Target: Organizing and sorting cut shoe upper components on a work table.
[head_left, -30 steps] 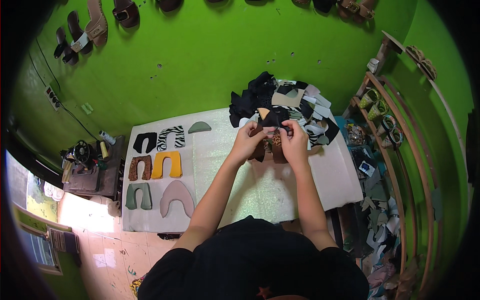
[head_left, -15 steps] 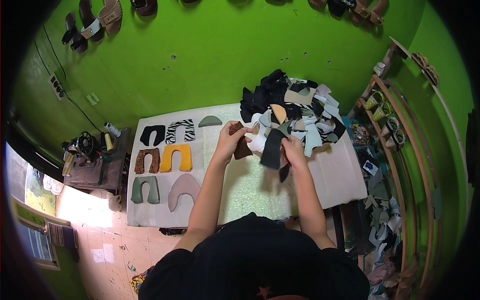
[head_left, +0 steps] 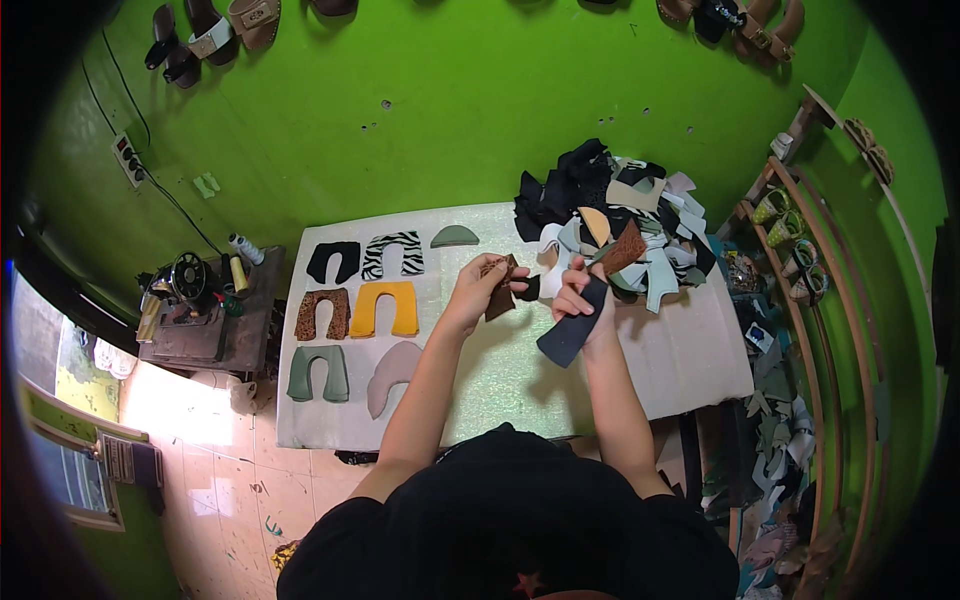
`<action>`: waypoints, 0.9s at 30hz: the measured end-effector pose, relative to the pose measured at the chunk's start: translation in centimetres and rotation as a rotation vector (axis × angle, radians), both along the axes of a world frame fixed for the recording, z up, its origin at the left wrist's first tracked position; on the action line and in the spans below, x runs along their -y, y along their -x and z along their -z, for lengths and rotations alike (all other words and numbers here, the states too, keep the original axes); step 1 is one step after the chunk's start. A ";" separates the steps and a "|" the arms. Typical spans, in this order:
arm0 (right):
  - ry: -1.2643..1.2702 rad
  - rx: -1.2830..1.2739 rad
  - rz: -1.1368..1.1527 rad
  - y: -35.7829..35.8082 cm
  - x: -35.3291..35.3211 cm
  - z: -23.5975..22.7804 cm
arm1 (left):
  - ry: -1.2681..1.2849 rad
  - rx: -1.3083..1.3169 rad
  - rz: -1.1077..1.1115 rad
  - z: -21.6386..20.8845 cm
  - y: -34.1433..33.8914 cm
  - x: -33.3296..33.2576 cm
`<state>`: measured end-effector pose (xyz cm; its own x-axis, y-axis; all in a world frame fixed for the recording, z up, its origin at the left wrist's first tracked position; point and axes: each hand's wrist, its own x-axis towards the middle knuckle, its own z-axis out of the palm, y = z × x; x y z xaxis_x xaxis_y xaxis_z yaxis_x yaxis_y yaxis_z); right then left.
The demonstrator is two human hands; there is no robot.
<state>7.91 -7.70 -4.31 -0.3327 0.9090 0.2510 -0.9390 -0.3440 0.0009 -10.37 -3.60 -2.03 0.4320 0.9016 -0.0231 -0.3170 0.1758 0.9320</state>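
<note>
My left hand is closed on a brown patterned leather piece above the middle of the table. To its right, my right hand grips a long dark leather strip that hangs down toward me. Another brown patterned piece shows just beyond its fingers; whether they hold it I cannot tell. Behind both hands rises a heap of leather scraps. On the left lie U-shaped cutouts: black, zebra-striped, brown speckled, yellow, green and pink.
A green half-round piece lies near the table's back edge. Left of the table stands a sewing machine with thread spools. A wooden rack with sandals runs along the right, scraps below it. More sandals hang on the green wall.
My hands have moved apart. A white piece that was between them is out of my grip. A brown patterned piece now shows by my right hand, which has turned. The whole view has shifted slightly.
</note>
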 end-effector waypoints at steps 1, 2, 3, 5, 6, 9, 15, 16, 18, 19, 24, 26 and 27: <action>0.055 0.109 0.049 0.8 0.0 -0.2 | 0.000 -0.002 -0.003 0.2 0.2 0.0; 0.141 0.329 0.182 1.7 0.0 -0.5 | -0.009 -0.009 0.018 0.4 0.3 0.1; 0.180 0.546 0.317 2.5 -0.1 -0.9 | -0.017 -0.016 0.043 0.4 0.3 0.2; 0.159 0.923 0.629 4.0 -0.5 -0.7 | -0.010 -0.014 0.076 0.4 0.4 0.4; 0.181 0.957 0.674 5.0 -0.2 -1.9 | -0.029 -0.034 0.070 0.2 0.3 0.5; 0.171 1.075 0.726 6.3 -0.5 -1.9 | -0.038 -0.070 0.057 0.0 0.6 0.7; 0.027 1.322 0.902 7.9 -0.8 -1.8 | -0.008 -0.053 0.078 1.2 1.5 0.3; 0.051 1.304 0.860 8.2 -0.8 -2.0 | 0.059 -0.026 0.100 1.2 1.6 0.4; 0.064 1.392 0.854 8.4 -0.7 -2.4 | 0.128 0.003 0.120 1.1 1.8 0.5; 0.076 1.478 0.849 8.5 -0.7 -2.5 | 0.133 0.052 0.151 0.9 1.9 0.7; 0.001 1.575 0.985 8.4 -1.9 -0.6 | 0.089 0.118 0.244 0.6 2.1 0.7; -0.017 1.603 1.046 8.4 -1.9 -0.3 | 0.005 0.018 0.268 0.3 2.2 0.8; 0.006 1.587 1.000 8.5 -1.6 -0.6 | 0.006 0.020 0.267 0.2 2.1 0.9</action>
